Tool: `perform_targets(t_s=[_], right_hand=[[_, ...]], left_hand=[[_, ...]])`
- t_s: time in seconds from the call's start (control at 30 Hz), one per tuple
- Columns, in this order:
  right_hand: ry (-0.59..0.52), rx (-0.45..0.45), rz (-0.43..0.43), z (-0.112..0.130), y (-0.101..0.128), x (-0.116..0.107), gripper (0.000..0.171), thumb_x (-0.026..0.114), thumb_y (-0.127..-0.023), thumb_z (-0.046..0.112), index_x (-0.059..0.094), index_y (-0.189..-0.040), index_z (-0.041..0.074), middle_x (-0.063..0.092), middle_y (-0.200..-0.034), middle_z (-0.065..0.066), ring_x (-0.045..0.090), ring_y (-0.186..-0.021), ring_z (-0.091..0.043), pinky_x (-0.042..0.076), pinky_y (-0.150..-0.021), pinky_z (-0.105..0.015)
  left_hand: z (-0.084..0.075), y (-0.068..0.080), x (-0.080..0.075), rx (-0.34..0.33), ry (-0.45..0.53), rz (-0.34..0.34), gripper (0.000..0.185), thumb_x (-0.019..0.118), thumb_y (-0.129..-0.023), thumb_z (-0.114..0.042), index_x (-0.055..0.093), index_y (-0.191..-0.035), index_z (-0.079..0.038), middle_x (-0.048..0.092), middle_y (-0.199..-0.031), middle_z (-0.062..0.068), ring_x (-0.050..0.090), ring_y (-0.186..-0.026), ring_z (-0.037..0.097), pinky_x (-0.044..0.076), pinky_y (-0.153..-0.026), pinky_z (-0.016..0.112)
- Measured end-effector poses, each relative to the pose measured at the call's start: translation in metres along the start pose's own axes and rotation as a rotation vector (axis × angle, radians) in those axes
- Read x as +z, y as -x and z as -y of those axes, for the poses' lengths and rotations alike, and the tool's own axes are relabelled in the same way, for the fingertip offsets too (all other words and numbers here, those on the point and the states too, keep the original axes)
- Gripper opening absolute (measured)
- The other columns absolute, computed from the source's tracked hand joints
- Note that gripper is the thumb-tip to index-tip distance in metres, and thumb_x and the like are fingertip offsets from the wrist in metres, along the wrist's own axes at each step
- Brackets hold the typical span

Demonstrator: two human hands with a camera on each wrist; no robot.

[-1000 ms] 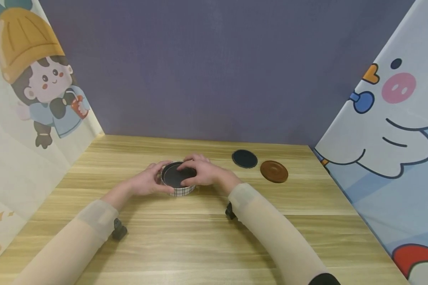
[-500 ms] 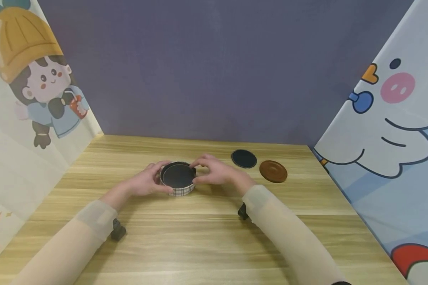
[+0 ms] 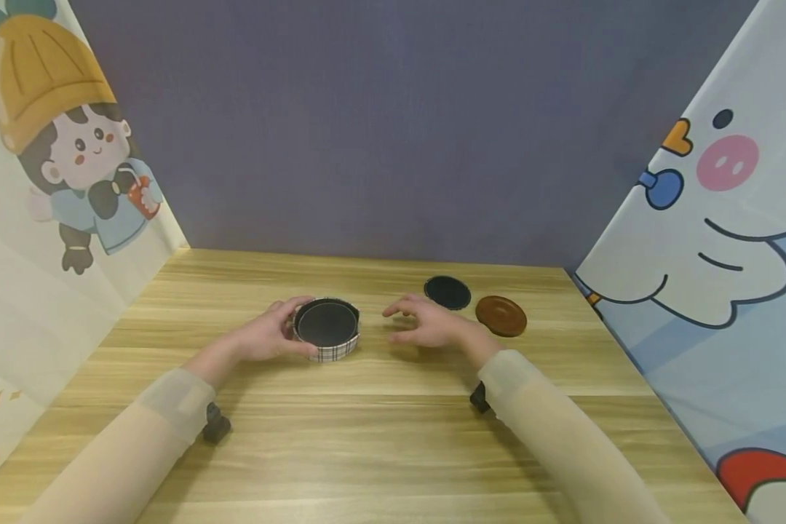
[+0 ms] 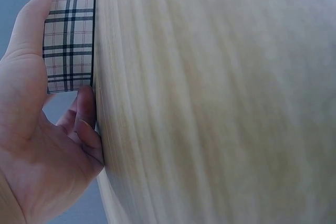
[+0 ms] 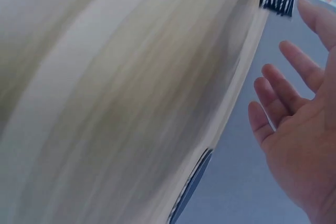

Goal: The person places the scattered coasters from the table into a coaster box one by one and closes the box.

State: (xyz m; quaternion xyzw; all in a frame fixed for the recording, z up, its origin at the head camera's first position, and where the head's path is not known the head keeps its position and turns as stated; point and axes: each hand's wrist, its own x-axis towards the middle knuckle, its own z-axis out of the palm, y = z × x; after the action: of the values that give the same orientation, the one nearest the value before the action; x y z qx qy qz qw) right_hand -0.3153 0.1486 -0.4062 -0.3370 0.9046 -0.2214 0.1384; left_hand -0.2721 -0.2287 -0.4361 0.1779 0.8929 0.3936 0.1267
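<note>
A low round box with cream-and-black plaid sides and a black inside rests on the wooden table. A gap shows in its wall on the right. My left hand grips its left side, thumb along the near wall and fingers round the far side. In the left wrist view the thumb lies on the plaid wall, and several fingers are partly hidden behind the box. My right hand hovers to the right of the box, fingers spread and loosely bent, holding nothing. In the right wrist view its fingers are apart from the box.
Behind the right hand lies a flat black disc with a pale edge. A brown round coaster-like disc with ringed grooves lies right of it. A grey-purple panel closes off the table's back, with cartoon-printed sheets at both sides.
My right hand has lifted out of the round box and drawn away to the right, fingers loosened. My left hand and the box have stayed in place.
</note>
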Motion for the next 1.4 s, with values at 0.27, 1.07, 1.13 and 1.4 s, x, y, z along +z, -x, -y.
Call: perform_targets(t_s=[0.27,1.07,1.13,1.4], right_hand=[[-0.018,0.092,-0.028,-0.029,0.014,-0.017,0.063,0.074,-0.104,0.049,0.057,-0.159,0.023,0.044,-0.168,-0.013,0.042,-0.154,-0.042,0.042,-0.123,-0.066],[0.123,0.398,-0.087,-0.101,0.003,-0.051,0.081,0.069,-0.103,0.063,0.045,-0.168,0.020,0.030,-0.177,-0.026,0.017,-0.166,-0.053,-0.001,-0.130,-0.080],[0.112,0.410,-0.089,-0.100,0.002,-0.051,0.078,0.068,-0.104,0.061,0.046,-0.167,0.019,0.032,-0.176,-0.026,0.017,-0.165,-0.053,-0.002,-0.130,-0.080],[0.130,0.417,-0.114,-0.096,-0.001,-0.051,0.063,0.069,-0.105,0.056,0.059,-0.157,0.022,0.043,-0.172,-0.022,0.029,-0.163,-0.051,0.004,-0.130,-0.081]], left_hand=[[-0.005,0.002,-0.002,-0.010,-0.001,0.006,0.115,0.094,-0.085,-0.048,0.026,-0.174,-0.022,0.039,-0.153,0.030,0.059,-0.133,0.050,0.046,-0.117,0.073],[-0.004,0.000,0.000,-0.013,-0.004,0.001,0.112,0.095,-0.085,-0.049,0.028,-0.173,-0.025,0.039,-0.154,0.028,0.056,-0.138,0.052,0.040,-0.121,0.075],[-0.004,0.001,-0.001,-0.015,-0.005,0.001,0.112,0.095,-0.086,-0.048,0.028,-0.173,-0.025,0.039,-0.154,0.028,0.056,-0.138,0.052,0.041,-0.121,0.075],[-0.004,0.003,-0.002,-0.017,0.011,0.005,0.112,0.095,-0.086,-0.046,0.027,-0.173,-0.024,0.038,-0.154,0.028,0.057,-0.136,0.052,0.044,-0.120,0.072]])
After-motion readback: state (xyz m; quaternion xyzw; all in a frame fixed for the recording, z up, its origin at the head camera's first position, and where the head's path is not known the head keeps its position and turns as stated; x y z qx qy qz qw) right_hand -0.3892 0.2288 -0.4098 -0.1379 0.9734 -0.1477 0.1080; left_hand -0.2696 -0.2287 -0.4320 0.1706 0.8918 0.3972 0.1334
